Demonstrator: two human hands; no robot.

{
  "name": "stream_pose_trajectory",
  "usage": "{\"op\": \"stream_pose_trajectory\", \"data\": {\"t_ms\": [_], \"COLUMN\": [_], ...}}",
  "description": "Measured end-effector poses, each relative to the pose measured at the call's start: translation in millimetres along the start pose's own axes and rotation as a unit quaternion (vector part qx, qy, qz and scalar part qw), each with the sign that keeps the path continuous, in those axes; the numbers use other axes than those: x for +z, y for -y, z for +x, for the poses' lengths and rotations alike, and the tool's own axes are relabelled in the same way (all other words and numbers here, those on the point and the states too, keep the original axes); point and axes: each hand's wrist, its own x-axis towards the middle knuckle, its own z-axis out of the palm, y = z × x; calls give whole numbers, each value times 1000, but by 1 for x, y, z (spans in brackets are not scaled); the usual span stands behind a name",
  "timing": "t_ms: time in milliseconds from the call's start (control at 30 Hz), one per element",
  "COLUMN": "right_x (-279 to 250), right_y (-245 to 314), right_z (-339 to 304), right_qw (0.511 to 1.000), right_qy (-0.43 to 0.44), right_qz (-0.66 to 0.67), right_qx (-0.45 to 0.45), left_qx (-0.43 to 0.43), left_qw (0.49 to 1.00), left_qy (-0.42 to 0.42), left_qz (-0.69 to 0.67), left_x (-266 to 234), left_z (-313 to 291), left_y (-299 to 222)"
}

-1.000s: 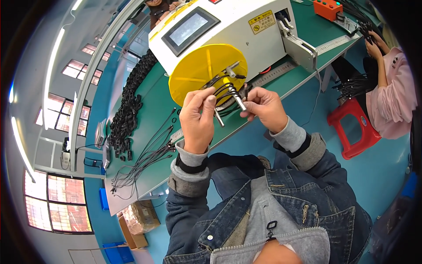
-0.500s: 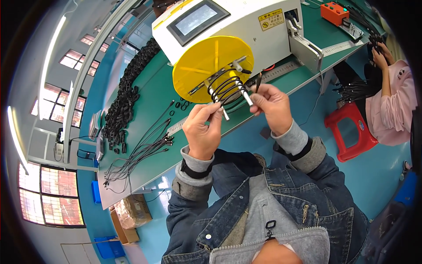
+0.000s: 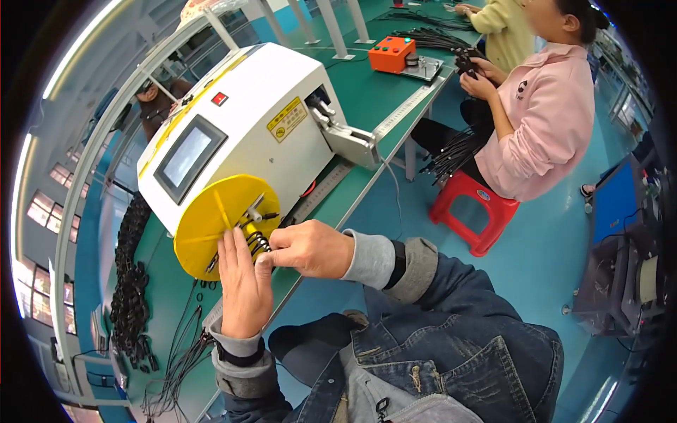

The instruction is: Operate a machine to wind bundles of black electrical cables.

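Observation:
A black cable (image 3: pixel 258 242) is wound in a coil around the rods on the yellow disc (image 3: pixel 204 224) of a white winding machine (image 3: pixel 261 102). My left hand (image 3: pixel 244 292) lies against the coil's near left side, its fingers stretched out and pressed flat toward the disc. My right hand (image 3: pixel 314 248) is closed at the coil's outer right side, gripping the cable, with its thumb side close to my left thumb. Both hands hide part of the coil and the rod ends. A black cable tip shows at the top of the coil.
Black cable bundles (image 3: pixel 130 282) are heaped on the left of the green table (image 3: pixel 356 88), with loose cables (image 3: pixel 180 352) nearby. An orange control box (image 3: pixel 392 55) stands farther back. At right, a person in pink (image 3: pixel 550 120) sits on a red stool (image 3: pixel 476 215), holding cables.
My view has swung right, so the machine appears farther left. My left hand went from a pinch at the rod end to flat fingers against the coil. My right hand closed at the coil.

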Motion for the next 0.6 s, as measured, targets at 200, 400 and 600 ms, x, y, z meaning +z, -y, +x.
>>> {"op": "stream_pose_trajectory", "data": {"t_ms": [200, 400, 600], "right_x": [23, 25, 33], "right_y": [5, 10, 2], "right_z": [-12, -14, -16], "right_qw": [961, 921, 913], "right_qy": [-158, -168, -143], "right_qz": [175, 262, 273], "right_qx": [146, 232, 266], "left_qx": [-69, -83, -103], "left_qw": [995, 994, 993], "left_qy": [4, 3, 10], "left_qz": [-74, -70, -62], "left_x": [19, 15, 16], "left_z": [-3, 1, 1], "left_y": [10, 8, 4]}}
